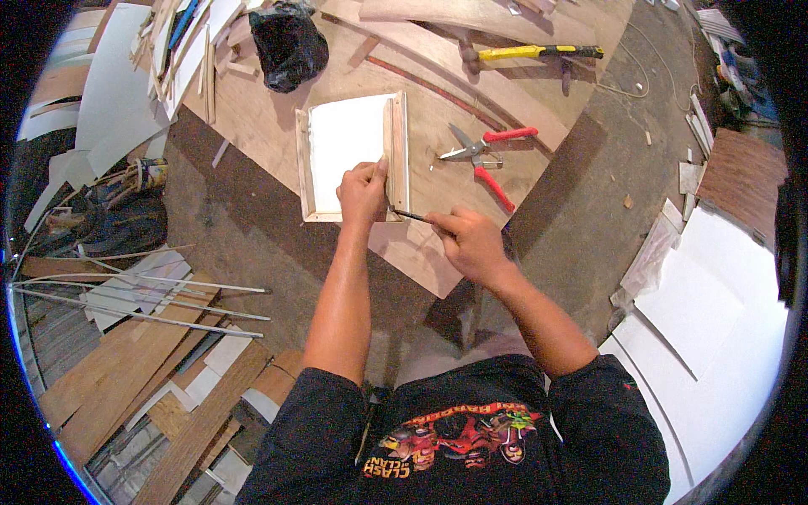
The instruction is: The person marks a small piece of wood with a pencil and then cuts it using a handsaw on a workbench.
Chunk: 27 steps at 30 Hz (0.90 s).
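Note:
On the wooden table lies a shallow wooden frame (304, 168) with a white panel (349, 135) inside it. My left hand (364, 190) is closed around the lower part of a narrow wood strip (389, 133), which runs alongside the frame's right side. Pinched in my right hand (474, 245) is a thin dark pencil-like tool (412, 216), its tip at the frame's lower right corner. Whether that tip touches the wood I cannot tell. To the right of the frame, red-handled snips (478, 150) rest with their blades apart.
A yellow-handled hammer (539, 52) lies at the far right of the table (438, 269). Beyond the frame sit a black plastic bag (288, 46) and wood strips. Boards (126, 362) and metal rods cover the floor at left; white sheets (690, 295) lie at right.

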Each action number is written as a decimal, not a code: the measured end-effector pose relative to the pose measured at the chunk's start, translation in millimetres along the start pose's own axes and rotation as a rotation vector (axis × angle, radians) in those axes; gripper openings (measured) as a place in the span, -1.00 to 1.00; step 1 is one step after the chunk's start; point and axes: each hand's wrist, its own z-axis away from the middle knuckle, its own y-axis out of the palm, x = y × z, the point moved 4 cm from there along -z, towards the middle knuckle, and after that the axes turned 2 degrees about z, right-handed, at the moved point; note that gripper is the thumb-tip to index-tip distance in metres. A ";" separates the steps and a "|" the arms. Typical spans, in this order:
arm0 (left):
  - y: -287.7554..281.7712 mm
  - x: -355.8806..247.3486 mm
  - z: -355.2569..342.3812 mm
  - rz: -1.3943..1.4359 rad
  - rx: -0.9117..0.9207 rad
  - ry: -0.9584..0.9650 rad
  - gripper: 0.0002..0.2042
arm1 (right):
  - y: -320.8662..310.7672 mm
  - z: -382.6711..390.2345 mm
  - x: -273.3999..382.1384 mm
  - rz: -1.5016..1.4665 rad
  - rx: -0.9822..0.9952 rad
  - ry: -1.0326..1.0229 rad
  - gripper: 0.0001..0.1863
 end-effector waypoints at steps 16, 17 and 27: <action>2.5 4.4 -1.2 -0.022 -0.052 0.134 -0.66 | -22.9 -72.8 -14.9 0.129 0.227 -0.317 -0.75; 1.8 5.1 -0.1 -0.003 -0.056 0.127 -0.67 | -26.6 -78.3 -15.1 0.124 0.232 -0.320 -0.75; 2.6 2.1 1.7 0.001 -0.080 0.143 -0.67 | -29.9 -95.1 -24.1 0.106 0.317 -0.392 -0.80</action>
